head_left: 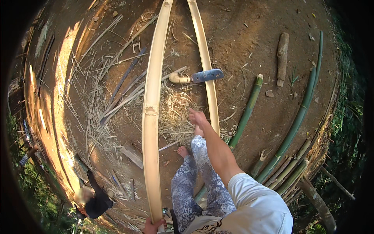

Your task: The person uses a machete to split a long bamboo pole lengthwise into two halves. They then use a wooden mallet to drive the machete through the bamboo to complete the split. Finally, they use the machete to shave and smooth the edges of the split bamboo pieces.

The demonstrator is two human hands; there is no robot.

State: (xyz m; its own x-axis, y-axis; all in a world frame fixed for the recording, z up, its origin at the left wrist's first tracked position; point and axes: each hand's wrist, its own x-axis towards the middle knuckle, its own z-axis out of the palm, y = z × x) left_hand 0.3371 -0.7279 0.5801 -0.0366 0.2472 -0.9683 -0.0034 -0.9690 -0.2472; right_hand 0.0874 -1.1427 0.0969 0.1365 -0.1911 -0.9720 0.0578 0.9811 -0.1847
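A long split bamboo half [151,132], pale inside with a node partway along, runs from my lower left toward the top. My left hand [152,227] is closed around its near end. My right hand [198,117] is over the ground between this piece and a second split bamboo half [201,37]; its fingers are loosely bent and apart, with nothing visible in them. Beyond it lies a broad-bladed knife [208,75] with a curved wooden handle [180,78], its dark blade with holes crossing over the second half.
Shavings [177,113] and thin strips litter the dirt between and left of the halves. Green bamboo poles [249,105] lie to the right, with a short log [282,58] farther off. Another person [97,202] in dark clothing is at the lower left.
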